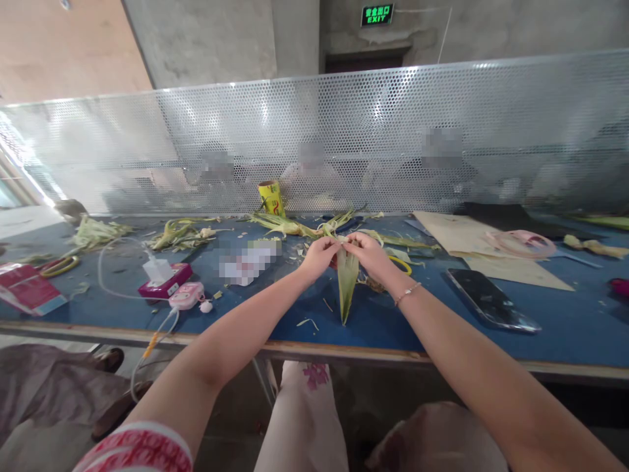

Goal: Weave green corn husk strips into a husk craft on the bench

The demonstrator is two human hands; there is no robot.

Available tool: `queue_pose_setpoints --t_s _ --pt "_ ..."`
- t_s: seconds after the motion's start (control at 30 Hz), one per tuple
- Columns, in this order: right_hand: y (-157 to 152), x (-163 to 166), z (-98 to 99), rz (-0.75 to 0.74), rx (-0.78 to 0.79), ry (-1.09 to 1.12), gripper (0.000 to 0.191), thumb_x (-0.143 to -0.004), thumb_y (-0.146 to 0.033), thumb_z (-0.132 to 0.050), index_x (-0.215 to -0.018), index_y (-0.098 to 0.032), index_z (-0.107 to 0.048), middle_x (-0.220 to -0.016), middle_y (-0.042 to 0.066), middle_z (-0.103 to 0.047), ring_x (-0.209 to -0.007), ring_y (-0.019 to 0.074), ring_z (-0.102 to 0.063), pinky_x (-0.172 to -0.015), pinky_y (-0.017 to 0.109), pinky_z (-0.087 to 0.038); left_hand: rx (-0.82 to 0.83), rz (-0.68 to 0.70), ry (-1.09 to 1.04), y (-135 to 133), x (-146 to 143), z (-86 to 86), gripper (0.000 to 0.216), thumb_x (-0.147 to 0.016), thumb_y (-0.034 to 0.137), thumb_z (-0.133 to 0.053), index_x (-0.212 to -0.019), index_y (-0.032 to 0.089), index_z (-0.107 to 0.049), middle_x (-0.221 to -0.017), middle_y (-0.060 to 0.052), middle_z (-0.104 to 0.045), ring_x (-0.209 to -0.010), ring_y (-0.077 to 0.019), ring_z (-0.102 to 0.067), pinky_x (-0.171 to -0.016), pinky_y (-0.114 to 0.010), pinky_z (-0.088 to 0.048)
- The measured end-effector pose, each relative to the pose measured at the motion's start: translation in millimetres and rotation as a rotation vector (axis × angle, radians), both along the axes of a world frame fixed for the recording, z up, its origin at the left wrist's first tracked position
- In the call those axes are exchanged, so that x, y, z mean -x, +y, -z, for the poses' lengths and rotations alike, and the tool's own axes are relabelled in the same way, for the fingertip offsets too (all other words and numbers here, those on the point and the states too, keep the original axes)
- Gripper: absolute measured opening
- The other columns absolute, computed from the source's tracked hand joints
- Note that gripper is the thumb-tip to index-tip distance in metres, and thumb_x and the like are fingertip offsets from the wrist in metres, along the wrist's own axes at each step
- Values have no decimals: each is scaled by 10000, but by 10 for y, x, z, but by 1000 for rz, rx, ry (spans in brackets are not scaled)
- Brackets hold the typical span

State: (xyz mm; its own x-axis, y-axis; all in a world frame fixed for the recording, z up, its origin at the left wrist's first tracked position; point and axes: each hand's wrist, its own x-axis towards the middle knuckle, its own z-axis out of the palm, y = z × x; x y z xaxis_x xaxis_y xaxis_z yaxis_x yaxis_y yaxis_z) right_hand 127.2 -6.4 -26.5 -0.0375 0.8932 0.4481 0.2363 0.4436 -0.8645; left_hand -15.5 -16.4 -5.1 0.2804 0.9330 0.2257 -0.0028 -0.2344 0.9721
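Over the blue tabletop, both my hands meet at the upper end of a long pale-green corn husk (348,285). My left hand (322,254) pinches it from the left side, and my right hand (366,254) pinches it from the right. The husk's pointed tip hangs down toward the table's front edge. Just beyond my fingers lies a spread of more husk leaves (289,226). A yellow ring (400,265) rests beside my right hand, partly covered by it. The fingertips themselves are small and partly hidden.
A phone (491,298) lies at right, near brown paper (457,233) and a pink coil (523,242). At left are a purple power strip (164,282) with cables and a pink box (29,288). A yellow can (271,198) stands before the perforated metal screen (314,118); people sit behind it.
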Motion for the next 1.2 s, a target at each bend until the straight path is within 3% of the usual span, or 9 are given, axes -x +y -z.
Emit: queue_pose_setpoints --t_s 0.27,0.53,0.9,1.07,1.2 --pt "-67 -1 -73 119 -96 -125 209 -723 -410 -599 -722 -211 -537 -561 -43 -420 -531 118 -367 -502 264 -281 5 -20 -14 10 9 -5 247 -839 307 -543 -649 166 -471 -498 42 -489 -439 -82 -486 -481 -218 -422" --pt "-71 19 -74 61 -105 -104 203 -706 -394 -591 -743 -209 -519 -621 -25 -511 -568 132 -432 -544 275 -329 -124 -33 42 61 12 32 153 -815 257 -555 -704 176 -490 -527 50 -486 -446 -88 -484 -468 -216 -410" --pt "-129 37 -117 148 -216 -194 158 -745 -365 -584 -714 -216 -542 -678 1 -559 -640 160 -476 -612 294 -354 0 -37 -33 -5 -1 -17 190 -839 244 -497 -664 173 -471 -510 44 -466 -469 -82 -463 -507 -220 -425" --pt "-161 75 -138 160 -261 -208 139 -751 -348 -570 -724 -216 -538 -737 23 -581 -698 181 -507 -668 316 -381 -37 -98 -18 71 -8 29 194 -827 255 -516 -655 174 -476 -530 49 -447 -485 -77 -426 -518 -215 -379" --pt "-217 116 -155 103 -276 -217 160 -752 -368 -576 -720 -219 -525 -790 37 -587 -779 204 -535 -724 341 -409 -165 -202 39 146 23 61 197 -803 239 -540 -626 159 -507 -575 37 -461 -541 -75 -396 -549 -215 -321"
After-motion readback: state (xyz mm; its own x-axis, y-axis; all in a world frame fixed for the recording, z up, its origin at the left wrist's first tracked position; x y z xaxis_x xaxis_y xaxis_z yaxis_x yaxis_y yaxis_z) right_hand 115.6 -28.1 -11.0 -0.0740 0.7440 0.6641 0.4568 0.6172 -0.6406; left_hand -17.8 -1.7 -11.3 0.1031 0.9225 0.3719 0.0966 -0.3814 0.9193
